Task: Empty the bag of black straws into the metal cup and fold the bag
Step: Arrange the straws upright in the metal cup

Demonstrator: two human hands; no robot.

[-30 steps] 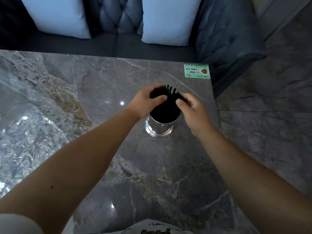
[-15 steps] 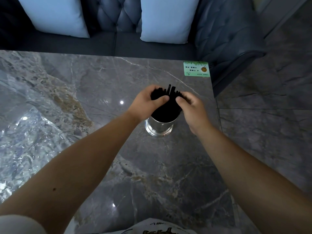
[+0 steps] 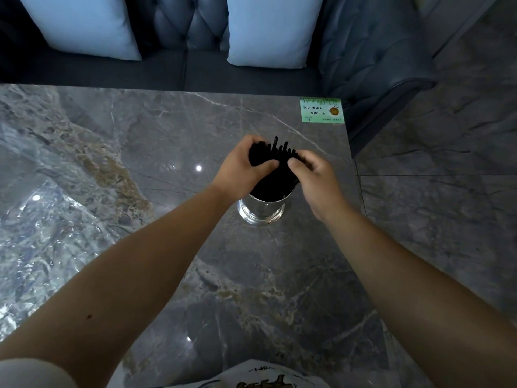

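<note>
Both my left hand (image 3: 240, 170) and right hand (image 3: 314, 175) curl round the bunch of black straws (image 3: 272, 169) standing in the metal cup (image 3: 261, 211) on the marble table (image 3: 140, 135).

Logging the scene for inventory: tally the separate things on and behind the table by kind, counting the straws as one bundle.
Metal cup: 1
Black straw bundle: 1
Clear plastic bag: 1
Green card: 1
Light blue cushions: 2
Total: 6

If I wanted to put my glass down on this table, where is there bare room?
Bare marble lies between the two forearms, nearer than the metal cup, and at the far side between the cup and the sofa-side edge, left of the green card. The clear bag covers the left. Both hands crowd the straws.
</note>
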